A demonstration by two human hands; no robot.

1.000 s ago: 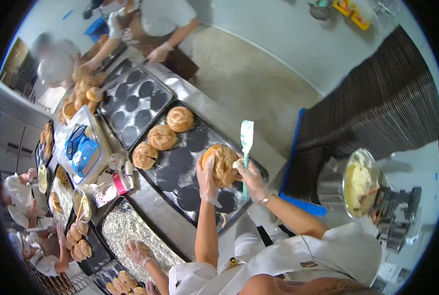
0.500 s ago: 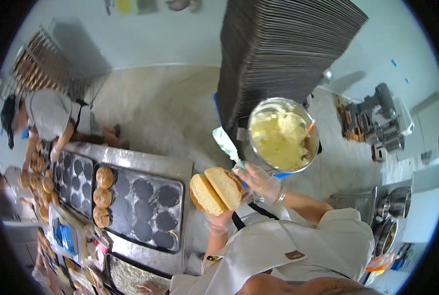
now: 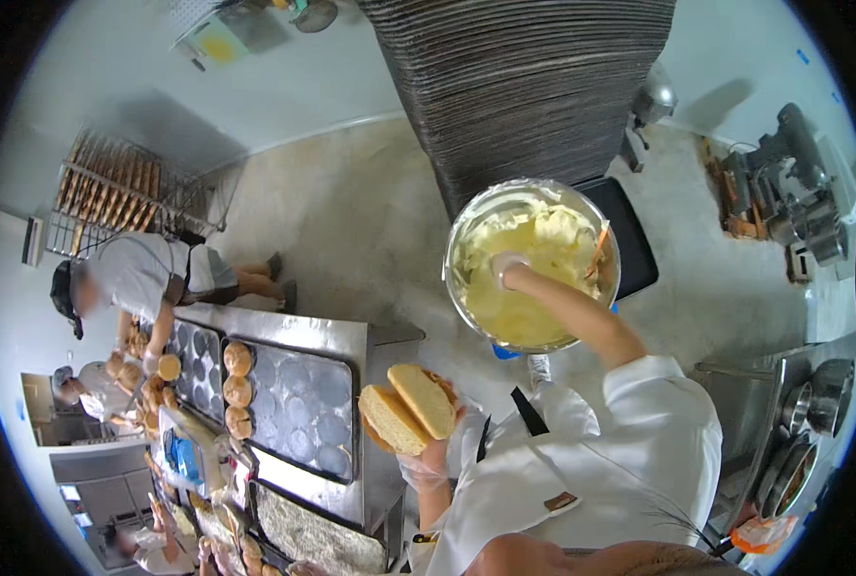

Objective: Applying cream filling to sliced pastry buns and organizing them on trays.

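With fingers of left hand (image 3: 433, 459) bent around split bun (image 3: 428, 401), supporting it, cut faces up. Ahead and right of these, with right hand (image 3: 511, 267) inside bowl (image 3: 455, 245) of cream (image 3: 519, 309), impossible to see how widely spread or what gripped. Leftward from left fingers, on dark tray (image 3: 298, 403), three buns (image 3: 238, 391).

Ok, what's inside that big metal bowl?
Inside the metal bowl are pale yellow cream, the gloved right hand and an orange stick-like piece near the right side. The cream covers the bottom; what that hand holds, if anything, is hidden.
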